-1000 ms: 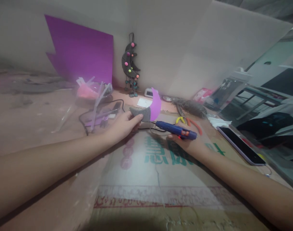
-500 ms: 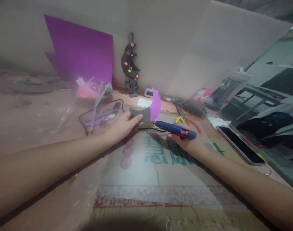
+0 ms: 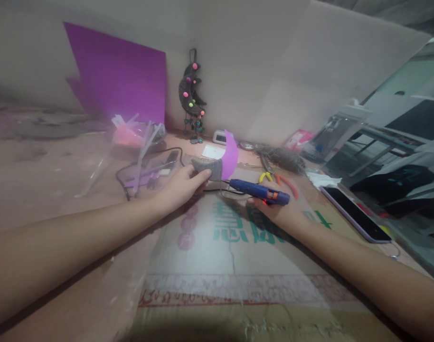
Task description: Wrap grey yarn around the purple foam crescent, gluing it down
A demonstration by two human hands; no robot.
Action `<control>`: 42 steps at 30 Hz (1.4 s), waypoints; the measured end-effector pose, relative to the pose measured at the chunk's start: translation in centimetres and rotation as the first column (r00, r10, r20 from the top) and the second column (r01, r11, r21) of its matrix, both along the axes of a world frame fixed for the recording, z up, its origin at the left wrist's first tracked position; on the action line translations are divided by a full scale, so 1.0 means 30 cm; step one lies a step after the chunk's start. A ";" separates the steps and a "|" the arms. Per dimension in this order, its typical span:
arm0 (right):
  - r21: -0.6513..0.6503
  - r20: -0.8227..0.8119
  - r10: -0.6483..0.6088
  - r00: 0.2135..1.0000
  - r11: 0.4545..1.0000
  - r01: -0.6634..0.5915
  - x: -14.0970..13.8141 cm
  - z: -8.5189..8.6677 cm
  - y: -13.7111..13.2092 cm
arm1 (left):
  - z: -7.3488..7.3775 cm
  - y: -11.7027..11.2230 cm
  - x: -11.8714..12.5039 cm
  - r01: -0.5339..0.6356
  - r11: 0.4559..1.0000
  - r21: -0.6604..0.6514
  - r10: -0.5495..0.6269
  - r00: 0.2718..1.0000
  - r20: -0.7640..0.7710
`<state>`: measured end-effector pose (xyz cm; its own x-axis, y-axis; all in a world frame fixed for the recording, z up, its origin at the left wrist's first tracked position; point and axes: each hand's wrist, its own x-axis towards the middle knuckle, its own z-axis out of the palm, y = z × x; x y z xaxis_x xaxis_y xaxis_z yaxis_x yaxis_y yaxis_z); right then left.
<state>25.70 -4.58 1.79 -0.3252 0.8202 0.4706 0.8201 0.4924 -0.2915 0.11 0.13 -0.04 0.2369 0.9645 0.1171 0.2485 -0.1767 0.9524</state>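
At the far left, the counter ran back, blurred, toward the wall, against which a large purple sheet stood upright. In front of the sheet lay a clear plastic bag with something pink inside, and nearer, a black cable curved over the counter.

The left hand came next, its grip pinching the grey, yarn-wrapped end of a crescent between the thumb and the fingers, which were mostly hidden behind it. The crescent was held up above the counter, its bare purple tip pointing upward. Behind it, against the wall, hung a dark moon ornament dotted with coloured balls; a white card and a small white device lay just beyond.

To the right, a blue glue gun pointed its nozzle at the crescent's lower wrapped edge; whether they touched could not be told. The right hand had its grip closed around the gun, with most fingers out of sight. Beyond the gun were a yellow handle, an orange handle and a bundle of grey yarn. Farther right lay a white tissue and a phone.
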 end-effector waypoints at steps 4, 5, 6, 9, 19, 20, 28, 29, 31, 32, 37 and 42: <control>0.008 0.000 -0.026 1.000 1.000 0.026 0.000 0.000 -0.003 | 0.002 0.000 0.000 0.005 1.000 0.002 -0.005 1.000 0.000; 0.005 -0.003 -0.028 1.000 1.000 0.028 0.000 0.001 -0.004 | 0.001 0.000 0.000 0.002 1.000 0.001 -0.002 1.000 0.001; 0.003 -0.009 -0.030 1.000 1.000 0.030 0.000 0.001 -0.004 | 0.000 0.000 -0.001 -0.002 1.000 0.000 0.002 1.000 0.001; -0.001 -0.030 -0.030 0.999 1.000 0.030 -0.001 0.003 -0.005 | -0.007 0.004 -0.003 -0.016 1.000 0.004 0.016 1.000 -0.011; 0.015 -0.045 -0.034 0.998 0.999 0.034 -0.003 0.005 -0.009 | -0.006 0.007 -0.007 0.002 0.999 0.038 0.000 0.999 -0.049; 0.020 -0.038 -0.035 0.999 0.999 0.036 -0.003 0.005 -0.009 | -0.006 0.007 -0.008 0.006 0.999 0.046 -0.003 0.998 -0.062; -0.002 -0.070 0.006 0.998 1.000 -0.006 -0.008 0.015 -0.012 | -0.014 0.009 -0.010 -0.031 0.999 0.028 0.033 0.999 -0.043; 0.002 -0.065 0.016 0.998 1.000 -0.015 -0.009 0.017 -0.013 | -0.014 0.010 -0.009 -0.040 0.999 0.023 0.041 0.999 -0.033; 0.040 -0.047 0.044 0.998 0.998 -0.042 -0.010 0.020 -0.017 | -0.015 0.012 -0.009 -0.044 0.999 0.014 0.044 0.999 -0.020; 0.068 -0.037 0.055 0.998 0.996 -0.053 -0.010 0.021 -0.019 | -0.016 0.013 -0.009 -0.042 0.999 0.012 0.042 0.999 -0.017; 0.106 0.003 0.039 0.999 0.994 -0.039 -0.013 0.025 -0.027 | -0.015 0.015 -0.010 -0.036 0.999 0.025 0.037 0.999 -0.024; 0.110 0.001 0.026 1.000 0.994 -0.026 -0.015 0.022 -0.024 | -0.013 0.012 -0.007 -0.019 1.000 0.022 0.020 1.000 -0.008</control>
